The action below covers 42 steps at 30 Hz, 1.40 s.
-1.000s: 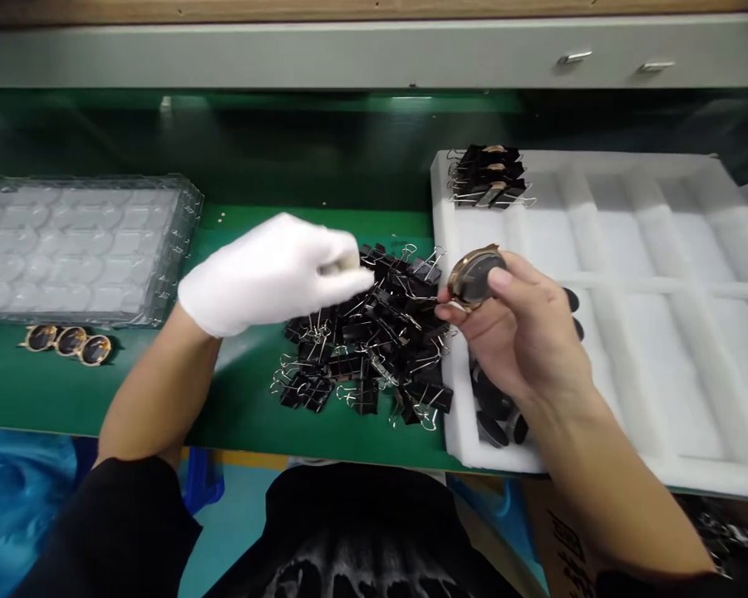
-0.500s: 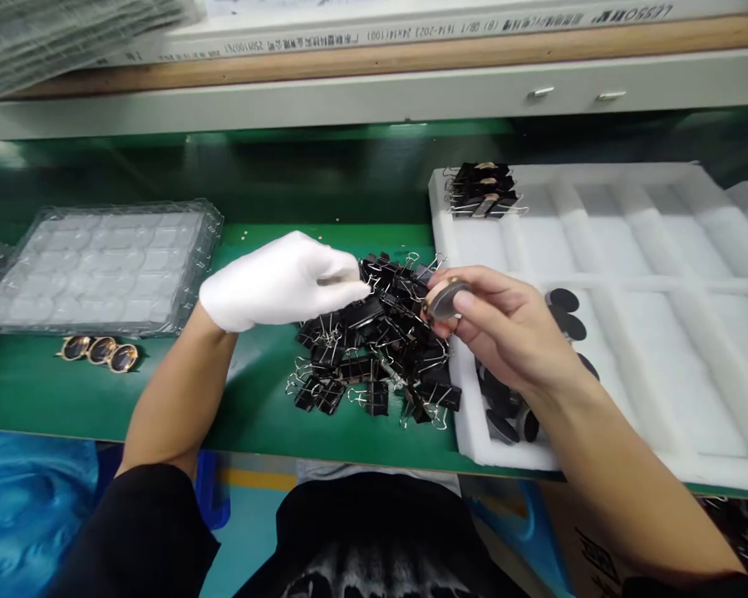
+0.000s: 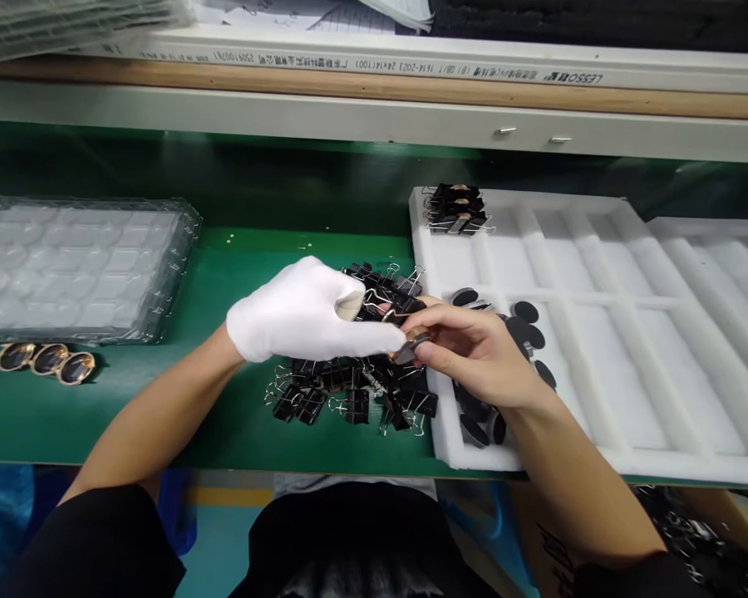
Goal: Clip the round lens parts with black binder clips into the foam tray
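My right hand [image 3: 467, 353] is bare and pinches a round grey disc with a gold-coloured rim [image 3: 410, 347] between thumb and fingers, tilted on edge. In a white glove, my left hand [image 3: 315, 320] is closed, its thumb stretched to the disc's near side. Whether it grips a binder clip or the disc's rim is hidden by the glove. Wire clip handles show beside its fingertips. Under both hands lies a heap of black binder clips [image 3: 355, 407] with silver handles. Round black discs [image 3: 524, 312] lie in the white foam tray [image 3: 444, 448] by my right wrist.
Several clamped binder clips [image 3: 458, 208] stand in the tray's far left compartment. At left are a clear plastic tray [image 3: 81, 274] and gold-rimmed round sunglasses [image 3: 51, 360]. A shelf edge [image 3: 324, 116] crosses above the green bench [image 3: 237, 432].
My hands have come together; the left thumb now reaches the disc, which has moved slightly left and down in view. The whole view has shifted, so the trays appear further left.
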Each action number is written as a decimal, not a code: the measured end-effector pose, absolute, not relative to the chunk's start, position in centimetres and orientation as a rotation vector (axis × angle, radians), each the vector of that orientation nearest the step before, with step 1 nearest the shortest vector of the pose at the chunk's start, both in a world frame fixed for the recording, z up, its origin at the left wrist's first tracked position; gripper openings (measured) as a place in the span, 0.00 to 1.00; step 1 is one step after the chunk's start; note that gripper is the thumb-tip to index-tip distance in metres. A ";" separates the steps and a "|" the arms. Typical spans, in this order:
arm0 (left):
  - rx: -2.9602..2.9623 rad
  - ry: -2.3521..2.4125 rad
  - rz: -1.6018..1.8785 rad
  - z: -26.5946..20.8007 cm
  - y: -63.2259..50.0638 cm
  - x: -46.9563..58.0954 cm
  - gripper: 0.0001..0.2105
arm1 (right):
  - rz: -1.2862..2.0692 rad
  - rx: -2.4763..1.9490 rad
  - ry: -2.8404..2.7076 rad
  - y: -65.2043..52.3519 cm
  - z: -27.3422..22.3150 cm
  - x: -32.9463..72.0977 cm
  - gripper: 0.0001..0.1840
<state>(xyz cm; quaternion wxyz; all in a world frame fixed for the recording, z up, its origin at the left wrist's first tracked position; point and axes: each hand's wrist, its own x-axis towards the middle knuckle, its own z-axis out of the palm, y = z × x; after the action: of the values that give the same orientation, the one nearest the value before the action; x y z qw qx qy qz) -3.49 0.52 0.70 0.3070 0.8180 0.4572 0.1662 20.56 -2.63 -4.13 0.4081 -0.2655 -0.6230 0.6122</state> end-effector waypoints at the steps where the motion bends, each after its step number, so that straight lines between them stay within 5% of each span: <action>1: 2.167 1.223 0.408 0.7 0.5 -3.4 0.24 | 1.546 -0.670 -1.587 -2.6 -4.1 20.6 0.10; 13: 2.190 1.183 0.351 -0.4 0.3 -2.7 0.24 | 1.549 -0.723 -1.706 -2.6 -3.9 21.1 0.08; 34: 2.204 0.938 0.737 -1.6 0.5 -2.6 0.22 | 1.370 -0.976 -1.478 -1.8 -4.3 21.4 0.12; 42: 2.067 1.115 0.470 -0.9 0.8 -3.1 0.22 | 1.360 -1.023 -1.435 -1.7 -4.6 21.4 0.15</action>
<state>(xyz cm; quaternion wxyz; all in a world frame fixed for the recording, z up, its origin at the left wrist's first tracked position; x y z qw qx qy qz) -3.07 0.76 -0.91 0.3648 0.8036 0.4334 0.1827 21.43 -1.68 -4.55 0.4418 -0.4122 -0.5784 0.5480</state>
